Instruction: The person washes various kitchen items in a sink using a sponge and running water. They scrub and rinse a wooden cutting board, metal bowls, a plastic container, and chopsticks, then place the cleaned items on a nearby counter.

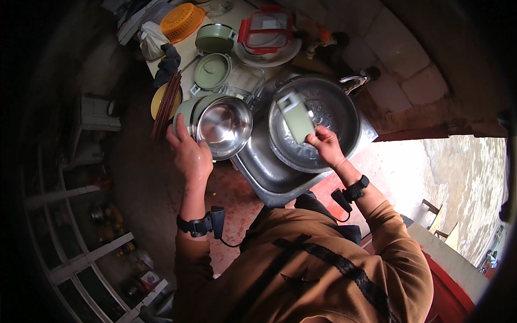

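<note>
My left hand (190, 155) is against the outer side of a round green container with a steel inside (223, 127), which lies tilted beside the sink with its opening towards me. In my right hand (326, 146) is a light green plastic piece with a pale clip (298, 121), pinched at its lower end. It is above a large metal basin (315, 161) that stands in the stainless steel sink (262, 171). The basin seems to hold water. Whether my left fingers bear the container's weight is hard to see.
Behind are green containers (213, 72), a glass dish (250, 78), a red-rimmed lidded box (268, 30) on a plate and an orange basket (181, 20). Brown chopsticks (167, 105) lie across a yellow bowl (156, 101) at the left edge. A faucet (355, 80) juts from the wall.
</note>
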`<action>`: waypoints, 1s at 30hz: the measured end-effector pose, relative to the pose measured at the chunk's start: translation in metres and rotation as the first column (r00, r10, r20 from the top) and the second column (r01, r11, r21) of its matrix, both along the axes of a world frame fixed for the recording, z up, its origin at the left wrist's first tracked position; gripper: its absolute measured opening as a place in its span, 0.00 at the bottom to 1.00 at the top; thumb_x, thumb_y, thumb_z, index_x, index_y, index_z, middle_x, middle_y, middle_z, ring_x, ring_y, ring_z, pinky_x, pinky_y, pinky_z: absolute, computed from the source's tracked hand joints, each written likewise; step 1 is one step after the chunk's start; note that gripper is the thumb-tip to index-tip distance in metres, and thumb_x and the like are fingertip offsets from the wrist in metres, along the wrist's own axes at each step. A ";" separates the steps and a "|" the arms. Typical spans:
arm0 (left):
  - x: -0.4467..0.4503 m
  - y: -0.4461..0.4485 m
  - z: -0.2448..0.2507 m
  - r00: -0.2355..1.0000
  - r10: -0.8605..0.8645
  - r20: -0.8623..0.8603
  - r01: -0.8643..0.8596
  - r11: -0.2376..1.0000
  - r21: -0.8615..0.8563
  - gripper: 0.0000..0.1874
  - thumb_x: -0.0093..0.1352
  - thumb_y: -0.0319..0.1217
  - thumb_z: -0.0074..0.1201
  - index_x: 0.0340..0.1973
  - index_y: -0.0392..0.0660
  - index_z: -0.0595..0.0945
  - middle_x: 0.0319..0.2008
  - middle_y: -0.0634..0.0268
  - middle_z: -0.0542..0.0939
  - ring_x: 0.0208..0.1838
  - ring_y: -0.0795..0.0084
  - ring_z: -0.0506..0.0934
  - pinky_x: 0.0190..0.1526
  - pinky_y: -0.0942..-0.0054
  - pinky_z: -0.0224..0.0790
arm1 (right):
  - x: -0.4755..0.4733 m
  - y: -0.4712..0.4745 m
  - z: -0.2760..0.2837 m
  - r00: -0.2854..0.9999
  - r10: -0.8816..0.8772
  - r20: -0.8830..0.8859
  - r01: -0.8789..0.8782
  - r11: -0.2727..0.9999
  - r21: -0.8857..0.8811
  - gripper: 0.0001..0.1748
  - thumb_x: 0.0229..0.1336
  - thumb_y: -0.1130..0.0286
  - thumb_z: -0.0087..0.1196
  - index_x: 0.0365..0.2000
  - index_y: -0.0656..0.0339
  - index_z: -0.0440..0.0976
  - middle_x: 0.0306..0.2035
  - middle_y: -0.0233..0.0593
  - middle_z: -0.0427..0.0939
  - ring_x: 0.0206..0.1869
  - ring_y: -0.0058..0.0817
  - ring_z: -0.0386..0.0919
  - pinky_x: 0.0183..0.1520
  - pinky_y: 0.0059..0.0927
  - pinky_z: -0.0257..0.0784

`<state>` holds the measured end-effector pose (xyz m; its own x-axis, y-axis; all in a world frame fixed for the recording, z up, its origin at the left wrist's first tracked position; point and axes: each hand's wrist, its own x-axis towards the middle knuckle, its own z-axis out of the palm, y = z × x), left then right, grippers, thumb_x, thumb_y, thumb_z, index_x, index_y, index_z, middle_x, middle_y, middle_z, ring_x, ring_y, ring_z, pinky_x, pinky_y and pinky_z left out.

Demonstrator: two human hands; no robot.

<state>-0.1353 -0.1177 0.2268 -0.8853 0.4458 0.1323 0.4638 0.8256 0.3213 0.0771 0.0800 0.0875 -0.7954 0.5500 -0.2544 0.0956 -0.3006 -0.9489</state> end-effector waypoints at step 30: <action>0.028 -0.007 -0.090 0.524 -0.007 0.851 -0.539 0.772 0.338 0.39 0.56 0.43 0.56 0.58 0.58 0.53 0.57 0.59 0.58 0.54 0.54 0.65 0.21 0.57 0.73 | -0.047 -0.044 0.106 0.931 0.357 -0.076 0.002 0.202 0.979 0.15 0.35 0.74 0.56 0.32 0.57 0.75 0.34 0.33 0.72 0.43 0.38 0.67 0.46 0.38 0.65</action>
